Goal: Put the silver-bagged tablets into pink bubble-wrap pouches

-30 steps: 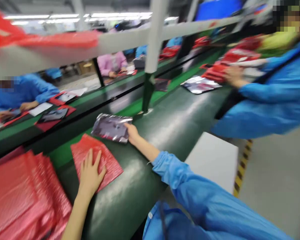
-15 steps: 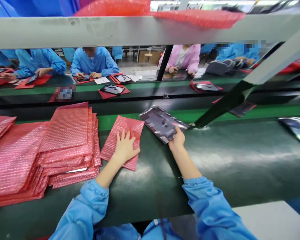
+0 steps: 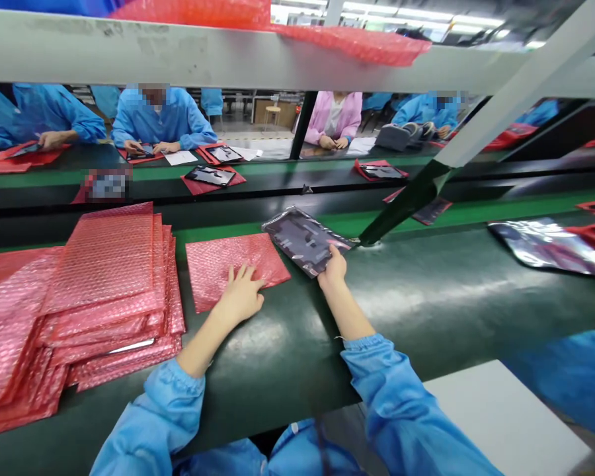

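Note:
A red bubble-wrap bag [image 3: 213, 261] lies flat on the dark green work surface [image 3: 277, 357]. My left hand [image 3: 240, 294] rests on its front edge, fingers spread and palm down. To the right, my right hand [image 3: 333, 268] grips the near right edge of a dark, shiny film bag [image 3: 300, 238] with a flat panel-like item inside, its thumb on top. This bag sits tilted, its left end close to the red bag's far right corner. A tall stack of red bubble-wrap bags [image 3: 109, 258] stands left of my left hand.
A slanted post [image 3: 406, 201] meets the surface just beyond the dark bag, and a grey beam [image 3: 218, 63] crosses overhead. Another silvery bag [image 3: 550, 244] lies at right. Across the line, co-workers [image 3: 161, 119] sit handling similar items. A white board [image 3: 506, 423] is at lower right.
The red bag under my left hand has turned, its long side now running more left to right. My right hand still holds the dark bag. The whole view has swung to the right.

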The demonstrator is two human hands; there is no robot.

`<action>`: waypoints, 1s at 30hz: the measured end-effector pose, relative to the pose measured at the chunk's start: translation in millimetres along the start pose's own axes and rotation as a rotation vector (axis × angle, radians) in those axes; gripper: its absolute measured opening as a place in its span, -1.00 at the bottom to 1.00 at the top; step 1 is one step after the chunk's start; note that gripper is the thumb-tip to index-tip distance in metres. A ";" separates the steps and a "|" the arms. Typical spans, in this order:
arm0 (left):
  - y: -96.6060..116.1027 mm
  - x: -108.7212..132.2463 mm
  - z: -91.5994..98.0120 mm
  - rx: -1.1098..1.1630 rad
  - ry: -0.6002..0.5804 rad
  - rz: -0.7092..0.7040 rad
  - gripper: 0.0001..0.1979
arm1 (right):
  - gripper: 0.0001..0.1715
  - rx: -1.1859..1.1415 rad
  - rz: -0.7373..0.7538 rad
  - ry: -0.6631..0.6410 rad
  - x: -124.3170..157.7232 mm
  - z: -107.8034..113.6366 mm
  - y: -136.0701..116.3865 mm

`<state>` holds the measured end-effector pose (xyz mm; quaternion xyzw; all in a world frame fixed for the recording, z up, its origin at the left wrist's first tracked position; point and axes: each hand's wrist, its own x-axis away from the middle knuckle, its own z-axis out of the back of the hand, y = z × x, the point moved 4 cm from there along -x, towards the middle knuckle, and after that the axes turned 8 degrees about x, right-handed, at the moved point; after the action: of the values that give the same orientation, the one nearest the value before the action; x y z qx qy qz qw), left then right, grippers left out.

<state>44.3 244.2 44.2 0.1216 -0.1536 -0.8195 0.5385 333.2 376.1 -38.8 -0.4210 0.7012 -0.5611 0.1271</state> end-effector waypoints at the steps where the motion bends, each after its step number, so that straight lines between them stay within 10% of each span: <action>1: -4.5 1.7 3.1 0.024 -0.004 0.014 -0.65 | -0.79 0.006 0.001 0.002 -0.5 1.1 -0.8; 10: -0.9 -5.3 -15.4 -0.078 0.217 0.183 -0.23 | -0.82 -0.007 0.000 -0.017 7.9 -2.2 -6.4; 17: 0.4 2.2 4.6 -0.219 0.178 0.195 -0.69 | -0.83 0.075 -0.059 -0.212 17.7 -0.1 -18.3; 24: 5.0 1.2 6.8 -0.260 0.155 0.296 -0.59 | -0.79 0.089 -0.024 -0.237 38.4 4.4 -31.8; 30: 5.1 -4.3 14.2 -0.206 0.147 0.308 -0.47 | -0.75 0.066 0.104 -0.167 77.5 65.0 -66.0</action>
<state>45.1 248.0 59.4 0.1002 -0.0462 -0.7277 0.6770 357.6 274.0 21.0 -0.4250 0.6903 -0.5395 0.2277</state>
